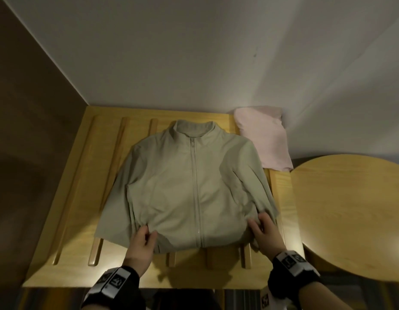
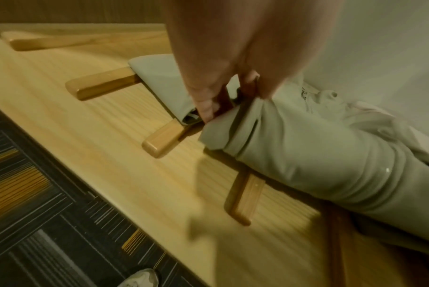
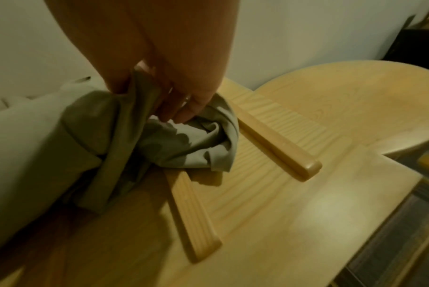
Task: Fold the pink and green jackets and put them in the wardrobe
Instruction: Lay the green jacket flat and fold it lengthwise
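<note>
From the head view, the pale green zip-front jacket point(image 1: 191, 186) lies face up on the slatted light-wood table point(image 1: 77, 198), collar toward twelve o'clock and hem toward six. My left hand point(image 1: 141, 242) sits at about seven o'clock of the jacket, thumb and fingers pinching a pucker of cloth at the hem's left corner. My right hand point(image 1: 264, 233) is at about five o'clock, fingers curled into the bunched cloth where the right sleeve end meets the hem. The folded pink jacket point(image 1: 264, 139) rests at one o'clock of the green one, against the white wall point(image 1: 194, 52), its near edge just beside the green shoulder. A round light-wood tabletop point(image 1: 350, 220) stands at three o'clock, just beside the slatted table.

In the left wrist view, my left hand point(image 2: 233, 58) comes down from twelve o'clock; its fingertips point(image 2: 207, 108) pinch the green jacket point(image 2: 306, 155) at the hem edge, which is lifted in a soft roll above the raised wooden slats point(image 2: 164, 141). Dark striped carpet point(image 2: 36, 213) shows at seven o'clock.

In the right wrist view, my right hand point(image 3: 159, 68) grips a crumpled wad of the green jacket point(image 3: 174, 141), fingers point(image 3: 184, 110) curled into it, with one slat point(image 3: 277, 147) at three o'clock and the round tabletop point(image 3: 343, 106) beyond.
</note>
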Demonstrator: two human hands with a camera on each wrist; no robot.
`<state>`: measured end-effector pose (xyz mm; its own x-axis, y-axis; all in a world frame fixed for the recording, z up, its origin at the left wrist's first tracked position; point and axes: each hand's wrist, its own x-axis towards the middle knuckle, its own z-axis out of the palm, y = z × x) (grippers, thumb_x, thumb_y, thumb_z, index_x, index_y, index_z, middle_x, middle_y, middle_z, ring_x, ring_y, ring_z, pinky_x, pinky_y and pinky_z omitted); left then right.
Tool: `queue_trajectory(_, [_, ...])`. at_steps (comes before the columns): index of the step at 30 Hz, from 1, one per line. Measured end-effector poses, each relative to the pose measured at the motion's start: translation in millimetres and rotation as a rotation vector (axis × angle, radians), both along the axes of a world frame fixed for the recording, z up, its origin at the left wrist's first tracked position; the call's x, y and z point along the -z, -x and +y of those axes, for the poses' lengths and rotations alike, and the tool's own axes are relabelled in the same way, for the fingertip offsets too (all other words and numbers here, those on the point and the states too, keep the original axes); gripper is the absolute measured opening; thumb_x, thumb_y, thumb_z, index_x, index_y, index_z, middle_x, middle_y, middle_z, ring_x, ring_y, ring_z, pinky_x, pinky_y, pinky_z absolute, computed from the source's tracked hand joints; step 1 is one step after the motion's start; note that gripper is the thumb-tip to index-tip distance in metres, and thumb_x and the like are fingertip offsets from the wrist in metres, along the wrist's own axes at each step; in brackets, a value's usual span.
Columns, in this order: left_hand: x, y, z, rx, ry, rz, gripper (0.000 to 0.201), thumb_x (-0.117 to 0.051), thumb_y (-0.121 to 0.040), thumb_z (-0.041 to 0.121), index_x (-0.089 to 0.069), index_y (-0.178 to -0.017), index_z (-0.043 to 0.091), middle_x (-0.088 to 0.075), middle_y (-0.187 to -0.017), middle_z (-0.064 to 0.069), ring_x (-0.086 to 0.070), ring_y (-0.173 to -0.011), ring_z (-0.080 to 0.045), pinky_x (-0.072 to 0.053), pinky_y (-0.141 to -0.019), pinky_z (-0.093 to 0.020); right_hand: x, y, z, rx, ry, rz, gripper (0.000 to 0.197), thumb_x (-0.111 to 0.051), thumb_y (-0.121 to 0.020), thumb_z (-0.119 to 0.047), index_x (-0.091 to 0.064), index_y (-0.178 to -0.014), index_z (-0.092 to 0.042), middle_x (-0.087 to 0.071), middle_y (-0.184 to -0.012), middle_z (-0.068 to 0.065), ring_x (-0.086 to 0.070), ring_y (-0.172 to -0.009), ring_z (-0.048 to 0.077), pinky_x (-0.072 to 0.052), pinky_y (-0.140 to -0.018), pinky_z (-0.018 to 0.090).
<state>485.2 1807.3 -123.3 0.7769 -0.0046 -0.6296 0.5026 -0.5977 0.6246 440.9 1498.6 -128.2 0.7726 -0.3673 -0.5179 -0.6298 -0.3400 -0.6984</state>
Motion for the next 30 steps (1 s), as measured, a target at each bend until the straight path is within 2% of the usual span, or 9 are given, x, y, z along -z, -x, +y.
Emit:
queue_trajectory(3, [-9, -2, 2, -0.100, -0.002, -0.061, 0.023, -0.039, -0.099, 0.024, -0.045, -0.100, 0.002, -0.052, -0.086, -0.010, -0.052, -0.089, -0.029, -0.037, -0.072, -0.035, -10, -1, 6, 0.118, -0.143, -0.113, 0.018, -0.056, -0.091, -0.019, -0.049, -0.075, -0.015, -0.051, -0.068, -0.004, -0.053, -0.065, 0.007, -0.043, -0.058, 0.014])
queue_trajectory(5, [-12, -9, 1, -0.168, 0.007, -0.087, 0.028, -0.038, -0.099, 0.027, -0.046, -0.106, 0.002, -0.053, -0.093, -0.011, -0.053, -0.096, -0.030, -0.037, -0.076, -0.034, -15, -4, 6, 0.155, -0.278, -0.107, 0.010, -0.056, -0.091, -0.022, -0.058, -0.086, -0.014, -0.062, -0.084, -0.002, -0.059, -0.084, 0.015, -0.049, -0.074, 0.023])
queue_trajectory(9, [-23, -22, 0, -0.315, 0.199, 0.093, 0.051, -0.057, -0.088, 0.042, -0.048, -0.126, 0.009, -0.055, -0.116, -0.005, -0.050, -0.113, -0.027, -0.040, -0.097, -0.038, -20, -8, 5, -0.044, -0.584, -0.001, 0.035, -0.066, -0.082, -0.013, -0.056, -0.114, -0.019, -0.065, -0.111, -0.003, -0.062, -0.102, 0.009, -0.054, -0.081, 0.022])
queue_trajectory(12, [-29, -23, 9, -0.257, 0.419, 0.362, 0.071, -0.084, -0.059, 0.036, -0.059, -0.120, 0.009, -0.064, -0.117, -0.008, -0.055, -0.114, -0.029, -0.037, -0.107, -0.043, -21, -11, 7, -0.348, -0.455, 0.071, 0.042, -0.071, -0.077, -0.004, -0.055, -0.110, -0.024, -0.061, -0.111, -0.007, -0.057, -0.104, 0.005, -0.050, -0.089, 0.020])
queue_trajectory(16, [-35, -25, 10, 0.005, 0.290, 0.290, 0.025, -0.071, -0.079, 0.022, -0.063, -0.101, 0.013, -0.067, -0.093, -0.003, -0.059, -0.085, -0.021, -0.045, -0.075, -0.029, -18, -11, 11, -0.423, -0.260, 0.002, 0.044, -0.069, -0.079, -0.004, -0.052, -0.117, -0.019, -0.060, -0.111, -0.005, -0.055, -0.108, 0.010, -0.044, -0.085, 0.009])
queue_trajectory(19, [-45, -28, 8, 0.053, 0.296, 0.174, 0.026, -0.056, -0.090, 0.033, -0.053, -0.116, 0.030, -0.063, -0.107, 0.015, -0.056, -0.099, -0.004, -0.043, -0.090, -0.023, -24, -13, 12, -0.440, -0.222, -0.051, 0.030, -0.060, -0.087, -0.004, -0.053, -0.112, -0.020, -0.062, -0.107, -0.005, -0.057, -0.106, 0.012, -0.045, -0.090, 0.018])
queue_trajectory(22, [-55, -32, 6, 0.039, 0.262, 0.060, 0.029, -0.045, -0.096, 0.030, -0.045, -0.125, 0.028, -0.056, -0.115, 0.015, -0.051, -0.109, -0.005, -0.035, -0.099, -0.023, -38, -19, 12, -0.374, -0.194, -0.099, 0.022, -0.053, -0.092, -0.009, -0.054, -0.108, -0.024, -0.061, -0.102, -0.013, -0.056, -0.103, 0.008, -0.044, -0.086, 0.011])
queue_trajectory(25, [-59, -42, 8, 0.018, 0.161, -0.024, 0.038, -0.041, -0.098, 0.030, -0.043, -0.133, 0.015, -0.054, -0.130, -0.001, -0.047, -0.124, -0.020, -0.034, -0.105, -0.031, -54, -28, 12, -0.207, -0.169, -0.093, 0.019, -0.047, -0.096, -0.025, -0.056, -0.113, -0.026, -0.058, -0.104, -0.017, -0.053, -0.109, 0.009, -0.040, -0.097, 0.024])
queue_trajectory(30, [-73, -51, 8, -0.101, 0.223, -0.045, 0.045, -0.045, -0.096, 0.035, -0.041, -0.137, 0.018, -0.051, -0.136, -0.002, -0.047, -0.122, -0.019, -0.034, -0.100, -0.028, -77, -36, 8, 0.135, -0.419, 0.116, 0.073, -0.061, -0.079, -0.052, -0.032, -0.142, -0.031, -0.041, -0.122, -0.013, -0.043, -0.119, 0.016, -0.032, -0.101, 0.031])
